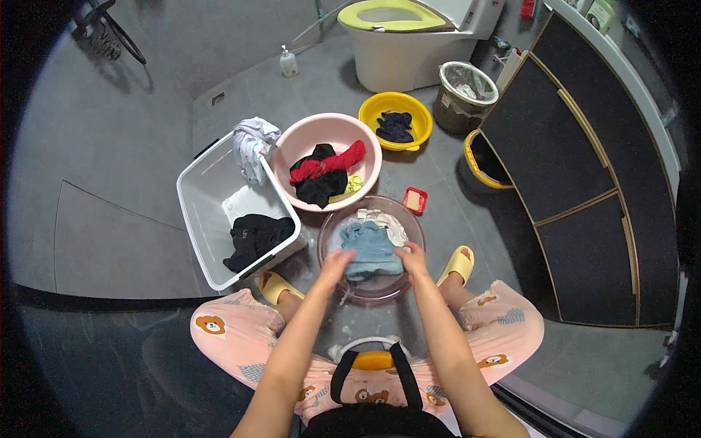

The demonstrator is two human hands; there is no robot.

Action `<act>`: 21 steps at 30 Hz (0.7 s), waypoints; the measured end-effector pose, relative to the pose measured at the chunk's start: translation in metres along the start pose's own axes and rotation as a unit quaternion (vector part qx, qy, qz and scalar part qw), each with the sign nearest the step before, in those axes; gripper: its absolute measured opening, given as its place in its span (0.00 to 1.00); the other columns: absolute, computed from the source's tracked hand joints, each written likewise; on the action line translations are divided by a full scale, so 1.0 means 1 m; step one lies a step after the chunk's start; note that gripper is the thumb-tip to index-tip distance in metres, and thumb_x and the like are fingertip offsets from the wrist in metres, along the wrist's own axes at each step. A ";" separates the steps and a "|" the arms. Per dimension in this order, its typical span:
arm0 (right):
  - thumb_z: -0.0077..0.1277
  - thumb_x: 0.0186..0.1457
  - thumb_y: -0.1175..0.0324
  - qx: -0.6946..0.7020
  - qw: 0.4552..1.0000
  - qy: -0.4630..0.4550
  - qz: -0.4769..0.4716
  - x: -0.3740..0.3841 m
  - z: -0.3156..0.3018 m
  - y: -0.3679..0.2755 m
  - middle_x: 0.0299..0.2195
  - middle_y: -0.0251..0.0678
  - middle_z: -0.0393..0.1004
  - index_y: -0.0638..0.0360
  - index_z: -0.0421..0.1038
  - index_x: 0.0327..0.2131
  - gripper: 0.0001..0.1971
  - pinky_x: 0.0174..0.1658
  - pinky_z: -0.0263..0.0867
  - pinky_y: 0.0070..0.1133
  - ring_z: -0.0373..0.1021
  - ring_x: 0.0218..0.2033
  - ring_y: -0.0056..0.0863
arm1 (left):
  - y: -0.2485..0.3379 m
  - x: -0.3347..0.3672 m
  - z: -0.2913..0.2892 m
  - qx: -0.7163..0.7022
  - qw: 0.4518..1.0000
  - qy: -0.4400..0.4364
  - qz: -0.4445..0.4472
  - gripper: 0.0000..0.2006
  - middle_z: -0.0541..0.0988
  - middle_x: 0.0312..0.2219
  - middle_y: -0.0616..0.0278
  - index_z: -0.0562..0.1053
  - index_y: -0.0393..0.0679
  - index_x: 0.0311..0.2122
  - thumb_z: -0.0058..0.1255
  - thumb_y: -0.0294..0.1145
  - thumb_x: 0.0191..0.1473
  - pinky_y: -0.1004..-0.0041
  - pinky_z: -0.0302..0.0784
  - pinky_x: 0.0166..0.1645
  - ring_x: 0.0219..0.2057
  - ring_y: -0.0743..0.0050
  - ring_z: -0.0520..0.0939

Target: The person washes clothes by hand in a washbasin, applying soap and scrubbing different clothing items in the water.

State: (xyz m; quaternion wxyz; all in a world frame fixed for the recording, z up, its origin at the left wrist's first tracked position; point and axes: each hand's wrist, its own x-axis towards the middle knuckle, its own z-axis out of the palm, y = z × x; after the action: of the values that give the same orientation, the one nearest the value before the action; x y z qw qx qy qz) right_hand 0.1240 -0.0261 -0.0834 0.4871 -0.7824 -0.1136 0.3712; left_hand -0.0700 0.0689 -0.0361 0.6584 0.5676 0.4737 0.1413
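A light blue garment point(371, 247) lies bunched in a translucent brownish basin point(374, 295) between my feet. My left hand point(339, 266) grips its left edge, fingers closed on the cloth. On the opposite edge, my right hand point(412, 261) is closed round the fabric too. What kind of garment it is cannot be made out. Behind it in the basin lies a white cloth point(388, 223). Just beyond the basin's right rim, a cream soap bar point(415, 200) sits in a red dish point(416, 210).
A pink basin point(285, 139) holds black, red and yellow cloths. Left of it, a white bin point(197, 212) contains black cloth point(257, 241), with a pale garment point(254, 142) over its rim. Farther back are a yellow basin point(369, 109), trash bin point(449, 106) and toilet point(394, 55); dark cabinets point(569, 160) stand right.
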 end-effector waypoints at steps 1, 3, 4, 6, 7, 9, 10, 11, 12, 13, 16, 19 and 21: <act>0.51 0.40 0.77 0.032 0.999 0.019 0.011 0.006 -0.004 -0.002 0.31 0.38 0.69 0.64 0.60 0.43 0.22 0.34 0.63 0.21 0.66 0.31 0.24 | 0.005 0.002 -0.011 -0.099 0.995 -0.004 -0.032 0.23 0.73 0.33 0.61 0.68 0.34 0.39 0.51 0.43 0.41 0.75 0.65 0.41 0.35 0.75 0.72; 0.51 0.40 0.77 0.082 0.996 0.001 0.015 0.010 -0.017 -0.002 0.32 0.39 0.69 0.64 0.59 0.43 0.22 0.34 0.63 0.20 0.66 0.32 0.24 | 0.014 0.002 -0.014 -0.195 0.979 -0.009 -0.061 0.21 0.72 0.34 0.61 0.66 0.35 0.41 0.47 0.40 0.45 0.75 0.64 0.42 0.36 0.76 0.71; 0.51 0.41 0.77 0.132 0.991 -0.019 0.022 0.005 -0.020 -0.010 0.32 0.40 0.69 0.64 0.59 0.43 0.22 0.35 0.63 0.19 0.67 0.32 0.25 | 0.022 -0.003 -0.014 -0.199 0.978 0.043 -0.055 0.20 0.72 0.34 0.61 0.65 0.35 0.42 0.45 0.40 0.47 0.74 0.65 0.42 0.36 0.74 0.72; 0.51 0.41 0.77 0.159 0.987 -0.019 0.032 -0.005 -0.020 -0.026 0.34 0.40 0.68 0.64 0.57 0.44 0.23 0.34 0.63 0.18 0.67 0.32 0.25 | 0.028 -0.007 -0.015 -0.202 0.974 0.094 -0.043 0.19 0.72 0.35 0.62 0.63 0.36 0.43 0.43 0.39 0.49 0.73 0.65 0.43 0.37 0.73 0.72; 0.50 0.43 0.74 0.266 0.963 -0.028 0.028 -0.008 -0.021 -0.028 0.36 0.39 0.67 0.63 0.57 0.45 0.23 0.34 0.63 0.19 0.66 0.33 0.25 | 0.029 -0.005 -0.016 -0.298 0.952 0.054 -0.037 0.19 0.72 0.36 0.61 0.62 0.37 0.44 0.41 0.39 0.50 0.72 0.66 0.44 0.37 0.71 0.73; 0.50 0.44 0.72 0.371 0.928 -0.039 0.019 -0.013 -0.021 -0.032 0.38 0.37 0.66 0.61 0.57 0.46 0.23 0.34 0.63 0.20 0.65 0.35 0.25 | 0.033 -0.003 -0.021 -0.446 0.893 -0.023 -0.051 0.16 0.71 0.38 0.60 0.62 0.38 0.45 0.37 0.35 0.52 0.68 0.67 0.46 0.38 0.66 0.74; 0.50 0.45 0.69 0.311 0.948 -0.067 0.023 -0.019 -0.020 -0.033 0.40 0.35 0.65 0.59 0.56 0.47 0.24 0.36 0.63 0.23 0.63 0.38 0.25 | 0.035 -0.004 -0.022 -0.446 0.893 -0.025 -0.051 0.16 0.71 0.38 0.60 0.62 0.38 0.45 0.37 0.35 0.52 0.68 0.67 0.46 0.38 0.66 0.74; 0.49 0.46 0.65 0.250 0.963 -0.095 0.026 -0.024 -0.019 -0.033 0.43 0.32 0.63 0.56 0.56 0.47 0.24 0.37 0.62 0.26 0.61 0.42 0.25 | 0.036 -0.004 -0.023 -0.486 0.866 -0.088 -0.078 0.16 0.71 0.39 0.59 0.63 0.37 0.44 0.37 0.35 0.52 0.68 0.67 0.46 0.39 0.66 0.73; 0.48 0.47 0.59 0.193 0.961 -0.173 0.097 -0.034 -0.018 -0.030 0.45 0.28 0.61 0.52 0.56 0.48 0.24 0.41 0.59 0.31 0.56 0.47 0.25 | 0.037 -0.005 -0.023 -0.524 0.832 -0.151 -0.105 0.16 0.71 0.40 0.59 0.63 0.37 0.44 0.36 0.34 0.52 0.68 0.66 0.47 0.39 0.66 0.73; 0.48 0.47 0.57 0.191 0.940 -0.251 0.128 -0.040 -0.013 -0.028 0.44 0.27 0.61 0.51 0.57 0.47 0.24 0.43 0.57 0.33 0.56 0.46 0.25 | 0.040 -0.006 -0.018 -0.535 0.824 -0.150 -0.111 0.15 0.71 0.39 0.55 0.63 0.34 0.43 0.35 0.32 0.53 0.68 0.66 0.48 0.41 0.64 0.72; 0.50 0.46 0.57 0.238 0.890 -0.361 0.145 -0.061 0.009 -0.015 0.45 0.31 0.61 0.53 0.58 0.47 0.24 0.46 0.55 0.31 0.55 0.48 0.24 | 0.039 -0.004 -0.007 -0.529 0.830 -0.157 -0.078 0.16 0.71 0.39 0.53 0.62 0.33 0.44 0.36 0.31 0.52 0.68 0.65 0.48 0.42 0.63 0.72; 0.49 0.48 0.65 0.303 0.875 -0.372 0.068 -0.082 0.012 -0.042 0.40 0.31 0.65 0.58 0.60 0.44 0.19 0.44 0.58 0.23 0.61 0.42 0.22 | 0.032 0.007 -0.016 -0.545 0.824 -0.143 -0.067 0.09 0.72 0.31 0.57 0.65 0.35 0.36 0.40 0.28 0.50 0.75 0.69 0.37 0.32 0.69 0.74; 0.48 0.48 0.67 0.318 0.902 -0.287 0.044 -0.060 0.003 -0.029 0.37 0.31 0.67 0.60 0.62 0.42 0.17 0.43 0.58 0.20 0.63 0.39 0.21 | 0.040 0.011 -0.010 -0.522 0.847 -0.064 -0.072 0.02 0.71 0.23 0.62 0.66 0.39 0.29 0.44 0.24 0.48 0.81 0.67 0.21 0.21 0.76 0.72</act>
State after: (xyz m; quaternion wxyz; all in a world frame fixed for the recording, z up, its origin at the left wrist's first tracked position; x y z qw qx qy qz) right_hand 0.0859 -0.0418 -0.0313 0.6395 -0.4493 -0.0901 0.6172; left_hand -0.0583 0.0954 -0.0047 0.8948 0.1122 0.3261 0.2834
